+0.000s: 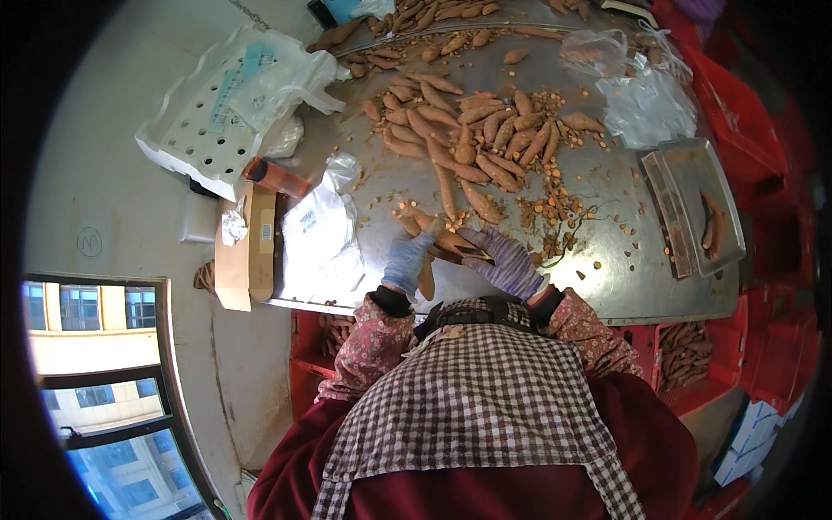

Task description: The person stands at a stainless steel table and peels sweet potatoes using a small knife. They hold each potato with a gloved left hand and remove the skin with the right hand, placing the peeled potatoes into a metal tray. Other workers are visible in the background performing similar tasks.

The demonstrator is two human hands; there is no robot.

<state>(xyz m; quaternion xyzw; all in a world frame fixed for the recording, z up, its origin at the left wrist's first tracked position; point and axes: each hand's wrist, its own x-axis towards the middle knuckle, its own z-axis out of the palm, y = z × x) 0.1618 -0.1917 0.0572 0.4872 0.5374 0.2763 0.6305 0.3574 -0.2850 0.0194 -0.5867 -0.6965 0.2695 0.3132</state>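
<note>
My left hand, in a blue knit glove, grips a sweet potato near the table's front edge. Other sweet potatoes lie close against that hand, and one hangs down beside its wrist. My right hand, in a purple-striped glove, is closed at the other end of the held sweet potato. A dark, narrow blade, apparently of a small knife, shows between its fingers; the handle is mostly hidden. Beyond both hands spreads a heap of sweet potatoes on the metal table.
Cut orange ends and trimmings litter the table. White plastic bags, a cardboard box and a white foam tray are on the left. To the right are a clear tray, more plastic bags and red crates.
</note>
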